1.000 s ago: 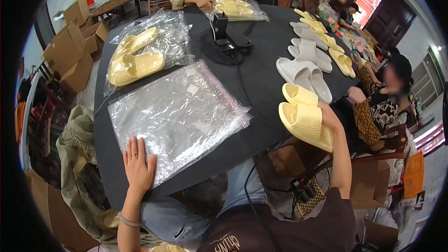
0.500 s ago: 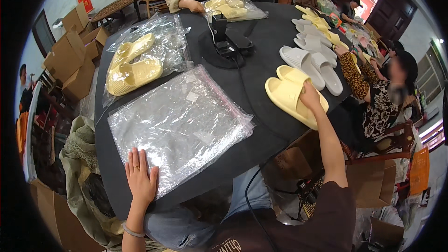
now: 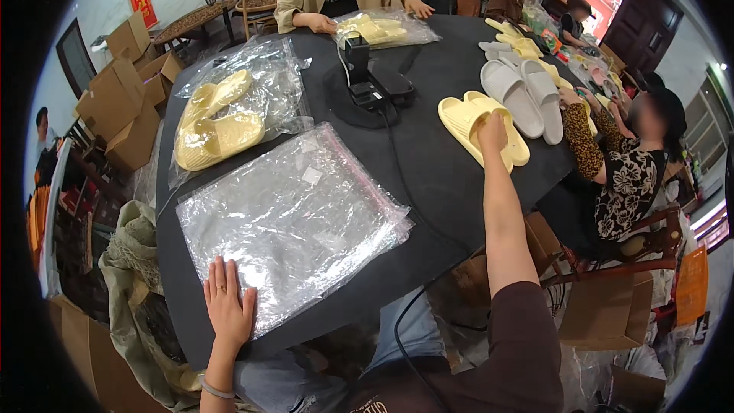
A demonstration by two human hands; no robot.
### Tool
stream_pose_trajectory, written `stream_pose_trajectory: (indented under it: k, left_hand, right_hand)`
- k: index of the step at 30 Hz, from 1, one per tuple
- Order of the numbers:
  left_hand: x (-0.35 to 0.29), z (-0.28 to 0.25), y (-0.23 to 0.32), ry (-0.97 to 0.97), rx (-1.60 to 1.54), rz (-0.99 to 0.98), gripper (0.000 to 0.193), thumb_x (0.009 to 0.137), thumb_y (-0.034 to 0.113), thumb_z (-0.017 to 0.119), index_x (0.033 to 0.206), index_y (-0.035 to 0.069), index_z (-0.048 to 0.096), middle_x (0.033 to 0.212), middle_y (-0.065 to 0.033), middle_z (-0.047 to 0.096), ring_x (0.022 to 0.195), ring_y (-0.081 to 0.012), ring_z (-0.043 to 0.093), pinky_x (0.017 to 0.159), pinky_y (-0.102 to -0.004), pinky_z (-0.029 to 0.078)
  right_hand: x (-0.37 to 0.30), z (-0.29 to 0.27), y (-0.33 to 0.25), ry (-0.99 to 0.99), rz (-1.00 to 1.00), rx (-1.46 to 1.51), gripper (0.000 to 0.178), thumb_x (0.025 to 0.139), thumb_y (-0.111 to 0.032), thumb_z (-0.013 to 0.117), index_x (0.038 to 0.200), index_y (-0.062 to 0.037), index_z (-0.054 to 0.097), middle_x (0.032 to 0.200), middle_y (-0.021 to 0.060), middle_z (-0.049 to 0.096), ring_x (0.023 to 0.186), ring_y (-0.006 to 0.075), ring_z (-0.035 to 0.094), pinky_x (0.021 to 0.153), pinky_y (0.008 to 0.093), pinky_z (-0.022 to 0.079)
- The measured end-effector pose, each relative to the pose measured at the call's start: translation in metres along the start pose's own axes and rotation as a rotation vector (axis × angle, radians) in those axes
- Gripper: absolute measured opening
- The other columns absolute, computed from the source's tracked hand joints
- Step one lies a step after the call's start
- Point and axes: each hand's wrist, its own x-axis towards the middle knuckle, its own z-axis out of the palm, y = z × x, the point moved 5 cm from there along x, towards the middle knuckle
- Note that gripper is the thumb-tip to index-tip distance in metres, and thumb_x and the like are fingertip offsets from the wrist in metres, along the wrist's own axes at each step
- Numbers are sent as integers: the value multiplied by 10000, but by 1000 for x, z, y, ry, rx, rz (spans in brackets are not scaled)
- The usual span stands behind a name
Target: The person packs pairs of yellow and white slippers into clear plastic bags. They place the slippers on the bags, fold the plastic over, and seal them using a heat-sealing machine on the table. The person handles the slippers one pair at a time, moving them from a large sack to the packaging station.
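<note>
Two hands at work, well apart. L to R: the left hand point(image 3: 227, 307) lies flat, fingers spread, on the near corner of the stack of clear flat plastic bags point(image 3: 294, 218) at the near edge of the round black table point(image 3: 443, 176); it presses, grips nothing, and sits as it did a sec ago. Beyond the stack, a clear bag holding pale yellow foam slides point(image 3: 222, 118), then a black desk device w/ cable point(image 3: 367, 84) mid-table. Further R, the right hand point(image 3: 493, 131) is on the pair of pale yellow foam slide sandals point(image 3: 478, 126), fingers curled over the top one; looks clamped on it, tho the underside of the grip is hidden. Change: a sec ago this pair was near the table's R edge, close to the body; now it sits further in, arm stretched out, just beside the white slides point(image 3: 524, 92). So the pair was shifted across the tabletop, not yet bagged; bags untouched. A person in a patterned top point(image 3: 619, 183) sits at far R
</note>
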Motion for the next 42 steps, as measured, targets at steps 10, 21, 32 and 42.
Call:
stream_pose_trajectory:
  k: [10, 21, 32, 42]
  left_hand:
    - [-4, 0, -9, 51, -39, -33, 627, 893, 413, 489, 1391, 51, 374, 1475, -190, 282, 1370, -342, 253, 1097, -469, 197]
    - [-8, 8, -22, 100, -73, -25, 658, 924, 486, 399, 1417, 56, 323, 1489, -191, 248, 1389, -328, 216, 1117, -461, 173]
    - [-14, 9, -33, 318, -363, -19, 620, 945, 457, 386, 1399, 38, 333, 1458, -212, 286, 1369, -330, 250, 1109, -442, 196]
    - [-193, -4, -143, 1442, -1281, -817, 245, 949, 189, 516, 1107, 20, 594, 1074, -83, 625, 1004, -150, 572, 905, -302, 434]
  right_hand:
    - [4, -1, -11, -24, 412, 329, 499, 763, -250, 576, 1226, -69, 530, 1251, 216, 441, 1118, 406, 469, 963, 487, 355]
    - [-295, -157, -280, -615, -1054, 730, 232, 860, -128, 582, 1083, -66, 586, 854, 84, 575, 639, 210, 531, 628, 308, 450]
    - [-388, -103, -264, -736, -1027, 580, 168, 906, -204, 545, 944, -43, 575, 773, 130, 618, 685, 261, 607, 653, 356, 465]
    - [-391, -96, -260, -749, -1027, 599, 143, 923, -161, 530, 906, -23, 564, 686, 40, 512, 611, 123, 476, 575, 280, 397]
